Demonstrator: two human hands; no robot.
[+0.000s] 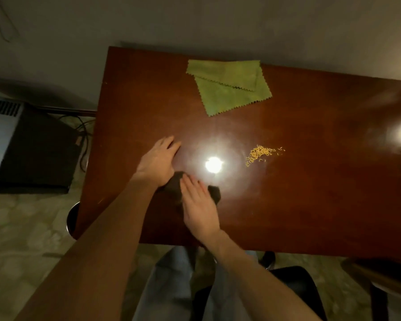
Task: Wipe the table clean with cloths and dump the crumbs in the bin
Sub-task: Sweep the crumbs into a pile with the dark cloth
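A dark brown cloth (214, 193) lies bunched on the reddish wooden table (310, 205) near its front edge. My right hand (198, 205) rests flat on top of that cloth, fingers together and stretched out. My left hand (159, 159) lies flat on the table just to the left, its heel touching the cloth's far edge. A small heap of yellow crumbs (261, 154) sits on the table to the right of both hands. A folded green cloth (229, 86) with zigzag edges lies at the table's far side.
A bright lamp reflection (214, 164) shines on the tabletop between my hands and the crumbs. A dark box-shaped appliance (33, 149) with cables stands on the floor left of the table. A round metal rim (71, 220) shows at the table's front left corner. My legs are below the table edge.
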